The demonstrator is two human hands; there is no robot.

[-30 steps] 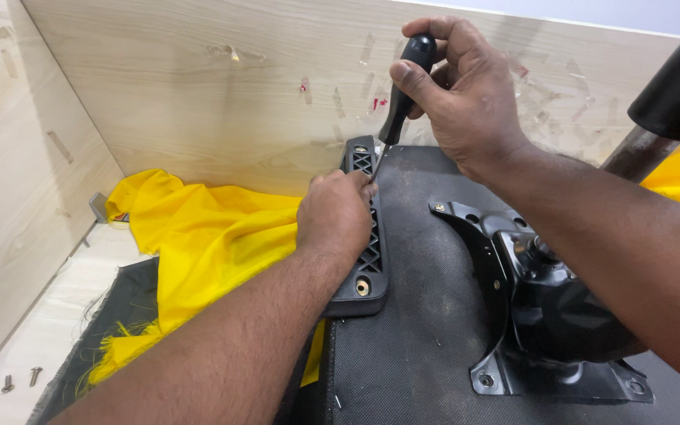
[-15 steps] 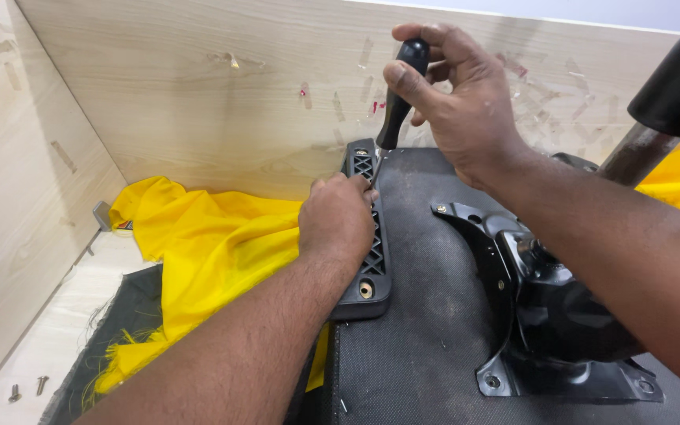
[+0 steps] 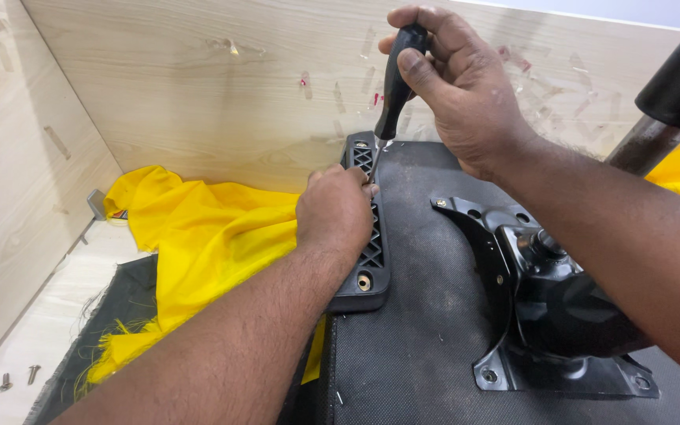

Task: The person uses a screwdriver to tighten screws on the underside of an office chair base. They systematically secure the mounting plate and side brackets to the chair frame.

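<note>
A black metal mechanism (image 3: 548, 307) sits bolted on the dark fabric-covered seat base (image 3: 419, 346). The left hand (image 3: 336, 212) presses on the black latticed bracket (image 3: 370, 260) at the base's edge, beside yellow cloth (image 3: 198, 236). Beyond, the right hand (image 3: 458, 79) wraps tightly around a black-handled screwdriver (image 3: 397, 79), tip down at the bracket's far end.

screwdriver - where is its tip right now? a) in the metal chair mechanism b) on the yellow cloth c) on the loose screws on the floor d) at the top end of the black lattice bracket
d: the right hand holds the screwdriver upright, its tip at the top of the black lattice bracket, which the left hand steadies.
</note>
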